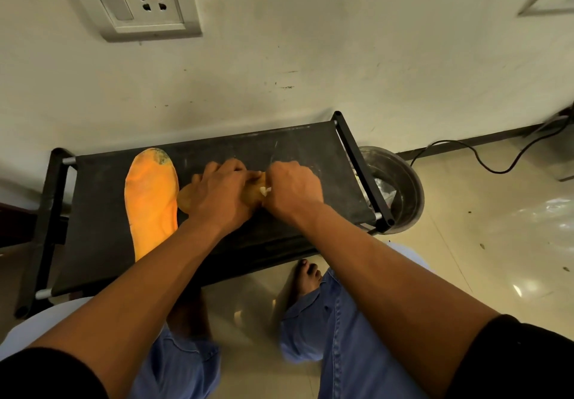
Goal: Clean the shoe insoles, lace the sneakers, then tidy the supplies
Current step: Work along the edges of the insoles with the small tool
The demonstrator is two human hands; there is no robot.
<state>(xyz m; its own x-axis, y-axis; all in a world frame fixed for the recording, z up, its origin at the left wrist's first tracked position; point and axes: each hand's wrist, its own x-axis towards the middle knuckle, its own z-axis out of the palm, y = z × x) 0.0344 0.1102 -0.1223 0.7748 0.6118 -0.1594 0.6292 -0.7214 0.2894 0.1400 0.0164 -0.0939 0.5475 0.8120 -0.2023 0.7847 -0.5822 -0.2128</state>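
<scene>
Two hands mid-rack, beside insole.

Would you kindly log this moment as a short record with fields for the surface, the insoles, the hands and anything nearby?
surface: black rack shelf against the wall
free insole: orange insole lies flat on the shelf, toe end dirty
worked insole: second insole, mostly hidden under both hands
left hand: presses down on the second insole
right hand: grips something whitish against it; cannot tell what
nearby: metal basin on the floor, right of the shelf
</scene>
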